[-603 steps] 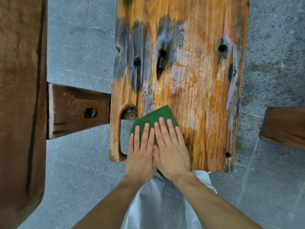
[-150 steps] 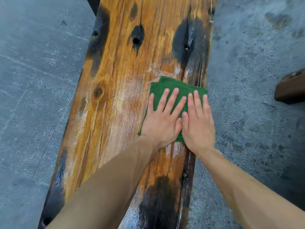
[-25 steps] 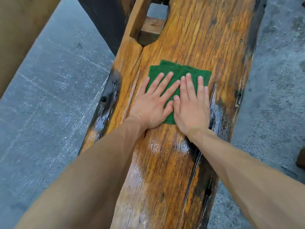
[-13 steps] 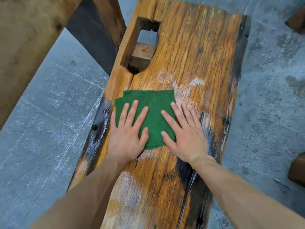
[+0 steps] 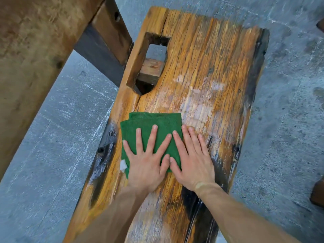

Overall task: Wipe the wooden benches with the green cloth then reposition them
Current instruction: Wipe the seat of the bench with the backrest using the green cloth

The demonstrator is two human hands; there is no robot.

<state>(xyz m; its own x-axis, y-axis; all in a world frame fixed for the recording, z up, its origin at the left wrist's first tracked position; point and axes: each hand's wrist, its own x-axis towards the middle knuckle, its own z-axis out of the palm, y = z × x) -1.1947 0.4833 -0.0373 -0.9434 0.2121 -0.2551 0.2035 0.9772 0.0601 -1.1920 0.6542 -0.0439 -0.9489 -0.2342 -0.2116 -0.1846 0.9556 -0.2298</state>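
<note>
A weathered orange-brown wooden bench (image 5: 206, 71) runs away from me, its far end in view, with a rectangular cut-out (image 5: 150, 64) near its left edge. A folded green cloth (image 5: 149, 123) lies flat on the bench's left half. My left hand (image 5: 147, 160) presses on the cloth with fingers spread. My right hand (image 5: 191, 156) lies flat beside it, its thumb and index finger on the cloth's right edge and the other fingers on bare wood. Wet patches shine on the plank near my wrists.
A large brown wooden table (image 5: 31, 55) with a dark leg (image 5: 105, 44) stands at the left, close to the bench's far corner. Grey concrete floor (image 5: 287, 120) surrounds the bench. Ends of other wooden pieces (image 5: 318, 193) show at the right edge.
Both hands have slid the cloth from the bench's middle to its left side and slightly back toward me. The bench's far end has come fully into view.
</note>
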